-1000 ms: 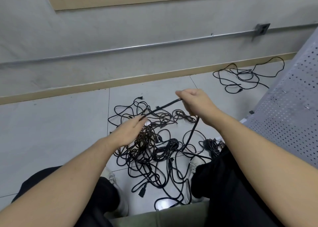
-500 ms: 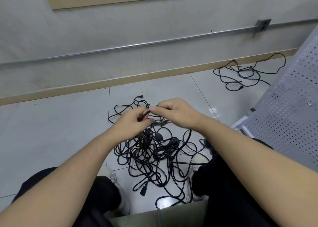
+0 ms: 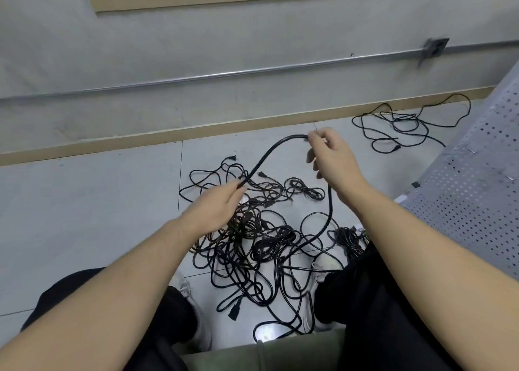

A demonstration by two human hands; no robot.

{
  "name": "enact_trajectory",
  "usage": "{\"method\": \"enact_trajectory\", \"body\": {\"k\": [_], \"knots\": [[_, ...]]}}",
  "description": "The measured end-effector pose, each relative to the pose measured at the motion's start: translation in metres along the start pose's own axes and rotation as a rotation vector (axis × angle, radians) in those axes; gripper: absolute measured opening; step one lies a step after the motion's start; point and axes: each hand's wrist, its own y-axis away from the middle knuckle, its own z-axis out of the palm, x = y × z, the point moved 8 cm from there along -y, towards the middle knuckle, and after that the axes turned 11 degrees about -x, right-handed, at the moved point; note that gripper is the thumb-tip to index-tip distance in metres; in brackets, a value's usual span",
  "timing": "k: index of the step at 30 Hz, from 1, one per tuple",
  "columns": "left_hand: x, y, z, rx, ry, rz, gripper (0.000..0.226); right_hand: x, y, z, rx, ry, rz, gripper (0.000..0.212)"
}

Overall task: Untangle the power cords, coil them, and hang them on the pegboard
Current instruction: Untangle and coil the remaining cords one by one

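Grey tile floor (image 3: 84, 202), person seated. Tangled cord pile (image 3: 252, 244) lies between their feet, under both hands. Left hand (image 3: 216, 207) pinches a thick black cord (image 3: 269, 154); right hand (image 3: 331, 157), up and beyond it, pinches the same cord's far end. Second loose cord bunch (image 3: 398, 126) past the right hand, pegboard (image 3: 477, 188) on its right.

Left hand (image 3: 217, 206) and right hand (image 3: 331, 157) pinch, arms outstretched.

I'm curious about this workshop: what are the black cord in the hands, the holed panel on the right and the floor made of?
Cord: probably rubber or soft plastic sheathing, since it is matte black and bends smoothly. Panel: looks like grey painted sheet metal, with even rows of punched holes. Floor: seemingly glazed tile, pale grey with straight joints and a bright reflection near the shoes.
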Motion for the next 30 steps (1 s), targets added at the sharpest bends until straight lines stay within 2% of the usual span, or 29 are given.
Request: {"method": "enact_trajectory", "body": {"k": [1,3,6,9,10,12,13,16,20,23,24,26,28,30], "knots": [[0.007,0.002,-0.012,0.055,-0.032,0.032,0.031,0.002,-0.001,-0.001,0.008,0.093,0.008,0.01],[0.019,0.008,-0.033,0.131,-0.081,0.065,0.022,-0.002,-0.002,0.01,-0.086,0.252,-0.045,0.022],[0.024,0.016,-0.047,0.158,-0.084,0.03,0.012,-0.009,0.012,0.047,-0.39,0.446,-0.092,0.022],[0.022,0.017,-0.042,0.107,-0.134,0.015,0.017,-0.005,0.033,0.085,-0.688,0.68,-0.122,0.013],[0.018,0.015,-0.037,0.083,-0.147,0.014,0.02,-0.005,0.038,0.094,-0.734,0.715,-0.157,0.015],[0.009,0.01,-0.027,0.043,-0.075,0.028,0.023,-0.015,0.039,0.101,-0.698,0.682,-0.252,0.027],[0.003,0.007,-0.022,0.024,0.041,0.04,0.021,-0.022,0.038,0.099,-0.642,0.618,-0.299,0.03],[-0.009,0.0,0.0,-0.078,0.41,0.047,0.013,-0.037,0.039,0.083,-0.559,0.262,-0.366,0.037],[-0.02,-0.002,0.03,-0.283,0.467,-0.025,0.023,-0.044,0.039,0.054,-0.461,-0.068,-0.394,0.034],[-0.032,0.001,0.042,-0.369,0.288,-0.107,0.047,-0.037,0.026,0.025,-0.281,-0.332,-0.333,0.034],[-0.034,0.001,0.039,-0.329,0.217,-0.135,0.053,-0.032,0.021,0.015,-0.208,-0.326,-0.299,0.036],[-0.033,-0.001,0.022,-0.179,0.118,-0.157,0.054,-0.02,0.01,0.004,-0.111,-0.119,-0.228,0.033],[-0.019,0.0,0.001,-0.053,0.001,-0.135,0.052,-0.004,0.002,0.004,-0.111,0.176,-0.108,0.007],[-0.005,0.002,-0.021,0.037,-0.111,-0.112,0.049,0.01,0.0,0.008,-0.164,0.432,0.024,0.047]]}}
